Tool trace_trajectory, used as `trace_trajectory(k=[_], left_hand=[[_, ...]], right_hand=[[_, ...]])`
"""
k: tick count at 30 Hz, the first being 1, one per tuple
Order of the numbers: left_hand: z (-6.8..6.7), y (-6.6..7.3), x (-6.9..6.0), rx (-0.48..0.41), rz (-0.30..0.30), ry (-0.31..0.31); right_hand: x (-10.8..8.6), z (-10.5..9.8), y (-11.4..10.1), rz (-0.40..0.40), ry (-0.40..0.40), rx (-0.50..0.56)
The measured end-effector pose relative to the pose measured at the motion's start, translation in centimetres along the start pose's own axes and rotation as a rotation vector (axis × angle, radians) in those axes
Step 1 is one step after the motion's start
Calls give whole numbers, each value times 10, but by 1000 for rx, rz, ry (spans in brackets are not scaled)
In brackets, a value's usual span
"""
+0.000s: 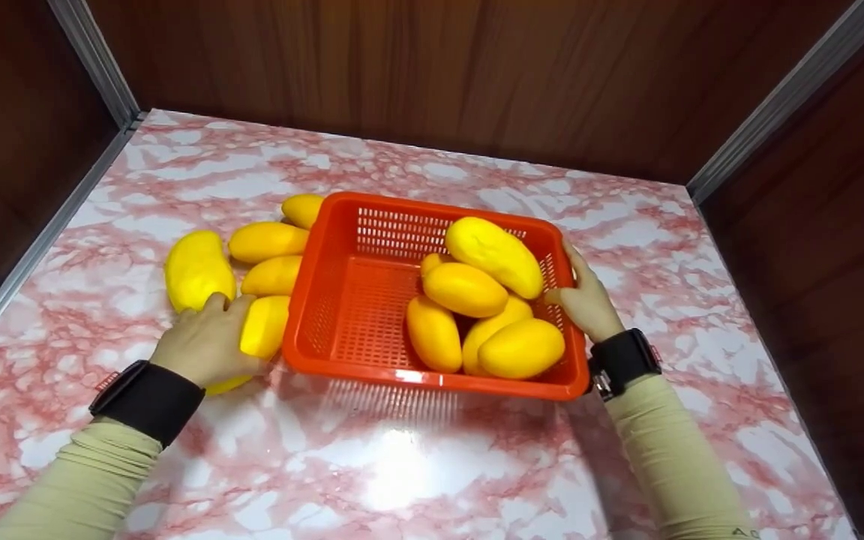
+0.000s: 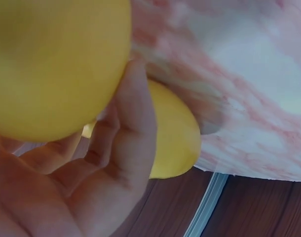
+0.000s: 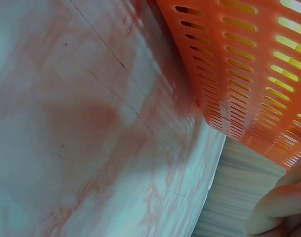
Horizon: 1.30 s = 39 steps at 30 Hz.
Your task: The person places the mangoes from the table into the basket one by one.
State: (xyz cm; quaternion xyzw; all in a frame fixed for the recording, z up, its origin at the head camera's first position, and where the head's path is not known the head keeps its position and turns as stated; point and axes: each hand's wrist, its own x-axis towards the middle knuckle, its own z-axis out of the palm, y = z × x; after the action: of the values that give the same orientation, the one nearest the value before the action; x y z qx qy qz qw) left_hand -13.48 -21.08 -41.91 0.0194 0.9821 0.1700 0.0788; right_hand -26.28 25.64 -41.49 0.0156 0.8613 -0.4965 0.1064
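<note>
A red-orange plastic basket (image 1: 372, 300) with slotted walls holds several yellow mangoes (image 1: 466, 289), heaped toward its right side. My right hand (image 1: 589, 304) grips the basket's right wall, thumb over the rim on the inside and fingers outside. At the left, my left hand (image 1: 207, 341) holds a mango (image 1: 265, 326) close to the basket's left edge; in the left wrist view the fingers (image 2: 133, 133) curl round it. More yellow (image 1: 228, 385) shows below that hand; I cannot tell whether it is the same mango. Another mango (image 1: 198, 270) lies just beyond the left hand.
Several mangoes (image 1: 267, 241) lie on the pink-and-white marbled table (image 1: 402, 480) along the basket's left side, partly behind its rim. Brown wood-look panels (image 1: 432, 75) with metal corner strips (image 1: 769, 97) enclose the back and both sides.
</note>
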Motion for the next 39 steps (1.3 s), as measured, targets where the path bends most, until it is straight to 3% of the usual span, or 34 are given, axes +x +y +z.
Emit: trace_trajectory(k=[6, 12, 24, 27, 34, 39], left_hand=[[-10, 4, 3, 4, -12, -6], [-19, 7, 3, -45, -44, -30], [-41, 14, 5, -64, -95, 32], [-43, 18, 7, -62, -110, 68], [-47, 32, 10, -33, -97, 229], [-44, 43, 14, 0, -85, 266]], right_hand=[[-1, -1, 0, -7, 1, 10], [0, -1, 1, -11, 0, 16], [1, 0, 1, -7, 17, -5], [0, 1, 1, -23, 16, 21], [0, 1, 2, -27, 15, 21], [0, 1, 1, -8, 11, 15]])
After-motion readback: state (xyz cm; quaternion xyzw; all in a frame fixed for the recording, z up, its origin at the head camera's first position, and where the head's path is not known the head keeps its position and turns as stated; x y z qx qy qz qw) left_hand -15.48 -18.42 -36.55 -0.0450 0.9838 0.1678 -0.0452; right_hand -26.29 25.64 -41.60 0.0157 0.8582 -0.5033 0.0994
